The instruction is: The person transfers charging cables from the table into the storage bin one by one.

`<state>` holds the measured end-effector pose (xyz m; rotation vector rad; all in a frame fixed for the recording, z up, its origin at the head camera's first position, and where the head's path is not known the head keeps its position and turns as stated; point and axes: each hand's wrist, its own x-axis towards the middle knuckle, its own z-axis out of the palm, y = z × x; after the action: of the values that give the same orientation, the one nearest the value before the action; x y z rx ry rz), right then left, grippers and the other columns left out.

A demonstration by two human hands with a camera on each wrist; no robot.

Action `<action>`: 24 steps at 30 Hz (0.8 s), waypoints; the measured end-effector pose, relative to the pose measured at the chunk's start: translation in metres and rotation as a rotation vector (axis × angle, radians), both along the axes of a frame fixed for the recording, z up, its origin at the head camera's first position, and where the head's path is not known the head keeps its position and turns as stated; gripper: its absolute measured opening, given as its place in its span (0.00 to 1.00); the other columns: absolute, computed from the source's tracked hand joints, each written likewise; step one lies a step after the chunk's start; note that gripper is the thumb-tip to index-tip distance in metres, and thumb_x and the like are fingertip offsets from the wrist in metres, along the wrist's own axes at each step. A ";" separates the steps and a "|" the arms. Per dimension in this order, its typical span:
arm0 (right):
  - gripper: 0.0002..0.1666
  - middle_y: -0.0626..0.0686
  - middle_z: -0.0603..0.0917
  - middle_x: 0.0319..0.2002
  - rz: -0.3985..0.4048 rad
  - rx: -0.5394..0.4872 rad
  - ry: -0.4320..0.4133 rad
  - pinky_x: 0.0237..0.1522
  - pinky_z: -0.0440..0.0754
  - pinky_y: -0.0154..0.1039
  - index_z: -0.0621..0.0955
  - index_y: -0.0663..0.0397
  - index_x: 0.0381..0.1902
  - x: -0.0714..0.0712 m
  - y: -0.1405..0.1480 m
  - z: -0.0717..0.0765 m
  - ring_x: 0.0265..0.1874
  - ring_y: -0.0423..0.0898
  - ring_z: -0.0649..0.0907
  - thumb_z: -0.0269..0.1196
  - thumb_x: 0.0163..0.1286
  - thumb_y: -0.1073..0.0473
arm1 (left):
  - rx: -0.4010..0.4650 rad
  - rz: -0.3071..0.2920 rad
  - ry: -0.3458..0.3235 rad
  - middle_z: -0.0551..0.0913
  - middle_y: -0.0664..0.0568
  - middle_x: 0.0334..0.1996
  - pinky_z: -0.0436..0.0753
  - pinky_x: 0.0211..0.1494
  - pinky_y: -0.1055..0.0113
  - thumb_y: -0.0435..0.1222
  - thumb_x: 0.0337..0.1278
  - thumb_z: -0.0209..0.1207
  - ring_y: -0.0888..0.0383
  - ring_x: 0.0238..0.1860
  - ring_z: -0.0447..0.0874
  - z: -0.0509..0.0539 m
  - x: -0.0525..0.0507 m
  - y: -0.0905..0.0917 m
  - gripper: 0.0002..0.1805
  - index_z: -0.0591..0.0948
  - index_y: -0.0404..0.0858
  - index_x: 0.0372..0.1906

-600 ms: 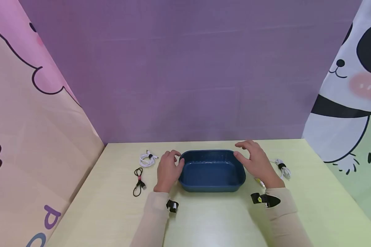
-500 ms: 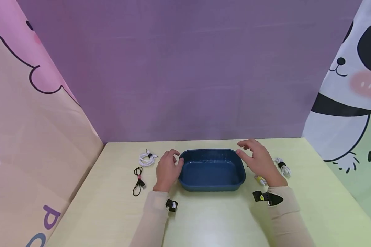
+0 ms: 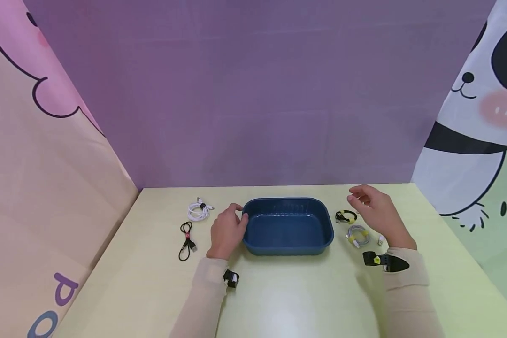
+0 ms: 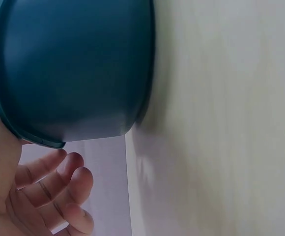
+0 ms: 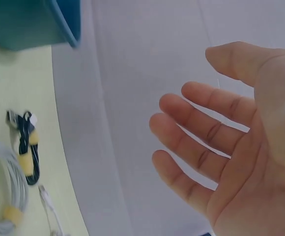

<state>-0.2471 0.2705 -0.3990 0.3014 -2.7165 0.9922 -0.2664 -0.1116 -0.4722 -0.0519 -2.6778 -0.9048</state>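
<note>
A dark blue rectangular plastic basin [image 3: 287,251] sits on the table. My left hand [image 3: 227,232] is at its left end. The thumb touches the rim there, and the other fingers are loosely bent, apart from the wall in the left wrist view. My right hand [image 3: 378,213] hovers to the right of the basin, palm inward, fingers relaxed and holding nothing. Below and left of it lie a black cable with yellow ties [image 3: 346,216] and a coiled grey cable with yellow ties [image 3: 357,236]. A white plug end [image 3: 381,240] shows beside my right wrist; the rest is hidden.
Left of the basin lie a white coiled cable [image 3: 199,211] with a black tie and a black cable [image 3: 188,241] with a red tie. The pale wooden table [image 3: 287,295] ends at a purple backdrop [image 3: 253,94]. Printed cloths hang on both sides.
My right hand has moved away from the basin's right rim, rightward, uncovering the yellow-tied cables. My left hand has stayed at the left rim. The head view has tilted slightly.
</note>
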 end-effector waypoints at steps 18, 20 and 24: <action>0.32 0.68 0.77 0.63 -0.127 -0.094 -0.106 0.59 0.73 0.66 0.73 0.62 0.67 -0.002 0.042 -0.011 0.62 0.67 0.75 0.50 0.81 0.42 | 0.002 0.032 -0.078 0.84 0.51 0.24 0.69 0.21 0.65 0.46 0.73 0.57 0.57 0.19 0.76 0.000 0.002 0.004 0.18 0.83 0.39 0.55; 0.31 0.69 0.75 0.64 -0.142 -0.116 -0.101 0.59 0.73 0.66 0.73 0.64 0.66 -0.003 0.045 -0.015 0.62 0.68 0.74 0.50 0.82 0.43 | 0.000 0.038 -0.095 0.84 0.51 0.24 0.69 0.22 0.65 0.47 0.73 0.57 0.56 0.19 0.76 0.001 0.002 0.005 0.18 0.83 0.40 0.56; 0.32 0.70 0.72 0.64 -0.176 -0.127 -0.126 0.58 0.73 0.65 0.73 0.67 0.66 -0.005 0.052 -0.024 0.62 0.69 0.73 0.49 0.82 0.44 | -0.002 0.047 -0.115 0.85 0.51 0.26 0.69 0.23 0.66 0.47 0.73 0.57 0.56 0.20 0.77 0.001 0.002 0.005 0.19 0.82 0.41 0.58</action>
<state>-0.2524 0.3227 -0.4226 -0.0238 -2.7160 1.1607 -0.2641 -0.1063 -0.4710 0.0640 -2.7732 -0.9169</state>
